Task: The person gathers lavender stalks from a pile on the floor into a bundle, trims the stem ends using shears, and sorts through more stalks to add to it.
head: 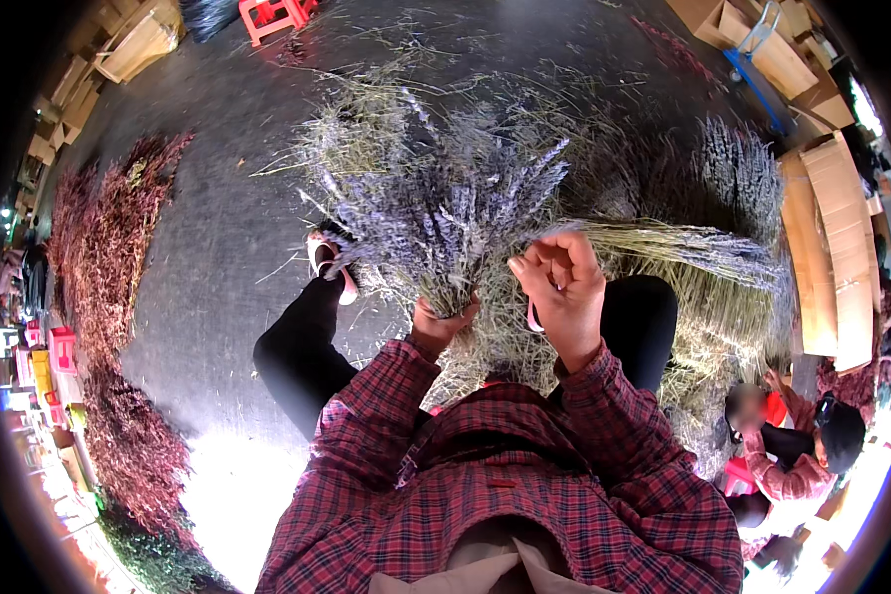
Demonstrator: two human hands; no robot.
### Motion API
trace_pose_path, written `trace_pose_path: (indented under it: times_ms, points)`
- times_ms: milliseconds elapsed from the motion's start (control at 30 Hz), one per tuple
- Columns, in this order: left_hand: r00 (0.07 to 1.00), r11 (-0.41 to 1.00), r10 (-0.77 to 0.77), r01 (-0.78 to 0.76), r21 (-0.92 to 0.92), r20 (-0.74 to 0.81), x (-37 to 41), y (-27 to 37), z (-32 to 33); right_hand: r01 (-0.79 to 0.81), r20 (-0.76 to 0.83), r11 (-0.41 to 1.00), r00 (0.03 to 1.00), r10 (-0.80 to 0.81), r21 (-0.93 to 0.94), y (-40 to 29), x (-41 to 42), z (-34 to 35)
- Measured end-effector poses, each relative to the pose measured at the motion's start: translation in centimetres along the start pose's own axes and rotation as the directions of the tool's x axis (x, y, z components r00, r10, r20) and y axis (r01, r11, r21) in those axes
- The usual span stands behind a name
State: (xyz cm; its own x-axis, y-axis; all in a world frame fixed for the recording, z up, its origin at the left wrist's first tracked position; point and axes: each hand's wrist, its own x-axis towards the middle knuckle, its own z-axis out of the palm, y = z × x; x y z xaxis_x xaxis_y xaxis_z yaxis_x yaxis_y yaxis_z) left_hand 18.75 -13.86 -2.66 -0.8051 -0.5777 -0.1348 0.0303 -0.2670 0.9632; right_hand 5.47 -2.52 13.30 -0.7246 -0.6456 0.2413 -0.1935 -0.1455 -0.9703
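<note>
A bunch of dried lavender stands upright in front of me, its purple heads fanned out and pointing away. My left hand is wrapped around the stems at its lower end. To the right of the bunch is my right hand, raised with the fingers curled and the thumb near the fingertips; whether a thin stem lies between them cannot be told. Behind that hand, a long sheaf of lavender lies sideways, heads to the right. Loose stems and cut stalks lie on the floor beneath my hands.
Reddish dried branches line the left side. More lavender stands at the right beside cardboard boxes. A co-worker sits at the lower right. A red stool and a blue hand truck stand farther off.
</note>
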Motion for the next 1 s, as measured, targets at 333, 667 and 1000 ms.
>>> trace_pose_path:
  times_ms: [333,667,1000]
  points:
    - [1.0,0.996,-0.002,0.005,-0.094,0.03,-0.3,0.0,0.8,0.044,0.012,0.988,0.999,-0.046,0.15,-0.4,1.6,-1.3]
    - [0.991,0.998,-0.039,0.033,0.051,0.127,0.1,-2.2,-0.4,0.022,-0.15,0.99,0.988,-0.043,-0.141,-0.4,2.1,-0.6]
    - [0.977,0.992,-0.057,0.033,0.119,0.203,0.0,-1.9,0.0,0.098,-0.123,0.959,0.983,-0.134,-0.266,-0.2,2.1,-1.6]
